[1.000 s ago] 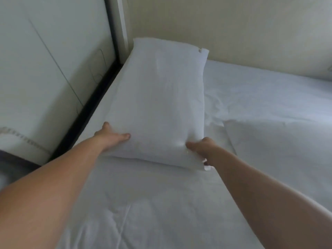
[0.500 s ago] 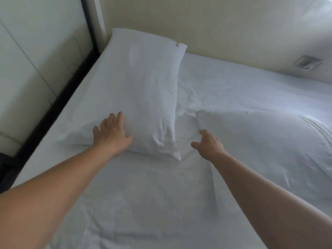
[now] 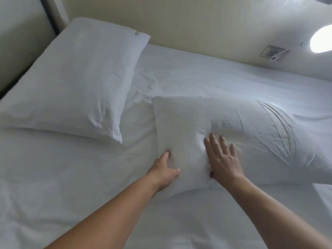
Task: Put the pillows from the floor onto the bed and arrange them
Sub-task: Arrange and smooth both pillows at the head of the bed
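Note:
Two white pillows lie on the bed (image 3: 62,186), which has a white sheet. The left pillow (image 3: 79,78) rests in the far left corner by the wall, with no hand on it. The right pillow (image 3: 242,137) lies across the middle and right, wrinkled at its right end. My left hand (image 3: 164,169) cups the near left corner of the right pillow, thumb and fingers against its edge. My right hand (image 3: 222,157) lies flat on top of that pillow, fingers spread, pressing a dent into it.
A cream wall runs along the far side of the bed. A wall socket (image 3: 272,52) with a small white plug sits at the upper right, beside a round lit lamp (image 3: 321,39). A dark frame edge (image 3: 10,83) and pale panel border the bed's left side.
Both hands left the left pillow and moved right onto the second pillow. The view swung to the right, so the socket and lamp came into sight.

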`<state>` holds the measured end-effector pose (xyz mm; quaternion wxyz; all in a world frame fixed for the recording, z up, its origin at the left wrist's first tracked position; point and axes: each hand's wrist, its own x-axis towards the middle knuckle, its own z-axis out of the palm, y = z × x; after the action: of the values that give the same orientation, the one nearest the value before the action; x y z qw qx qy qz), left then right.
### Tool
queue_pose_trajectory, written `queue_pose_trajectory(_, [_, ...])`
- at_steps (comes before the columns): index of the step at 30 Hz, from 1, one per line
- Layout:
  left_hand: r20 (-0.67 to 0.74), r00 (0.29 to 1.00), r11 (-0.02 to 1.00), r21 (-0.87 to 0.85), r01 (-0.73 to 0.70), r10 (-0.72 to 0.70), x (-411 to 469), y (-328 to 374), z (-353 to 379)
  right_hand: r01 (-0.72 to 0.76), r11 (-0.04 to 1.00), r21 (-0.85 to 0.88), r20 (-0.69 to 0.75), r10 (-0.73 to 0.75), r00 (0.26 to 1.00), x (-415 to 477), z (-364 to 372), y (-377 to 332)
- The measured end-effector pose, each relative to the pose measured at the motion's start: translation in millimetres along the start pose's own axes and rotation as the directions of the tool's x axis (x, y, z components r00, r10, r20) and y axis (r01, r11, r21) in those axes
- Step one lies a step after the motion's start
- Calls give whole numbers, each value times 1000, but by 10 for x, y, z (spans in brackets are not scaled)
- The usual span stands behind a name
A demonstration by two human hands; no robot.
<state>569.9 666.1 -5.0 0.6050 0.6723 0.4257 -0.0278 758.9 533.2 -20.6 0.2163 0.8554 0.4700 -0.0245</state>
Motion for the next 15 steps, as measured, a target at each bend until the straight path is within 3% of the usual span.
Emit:
queue_pose_trajectory(5, [8,1000,965,-264,10,-8,1,-37,18,-27,996,89,-67,33,997,287,-104,-16])
queue_pose_trajectory(9, [15,1000,964,-264,8,-4,-323,44,-178,14,960,279,-173,36,984,0,-515,131])
queue_pose_trajectory(12, [12,994,992,-70,-106,108,-761,179,-507,21,951,309,-246,59,968,-448,-1072,180])
queue_pose_trajectory(15, [104,954,902,313,-298,280,-1334,398,-873,210,919,332,-224,-139,965,-1001,-1775,102])
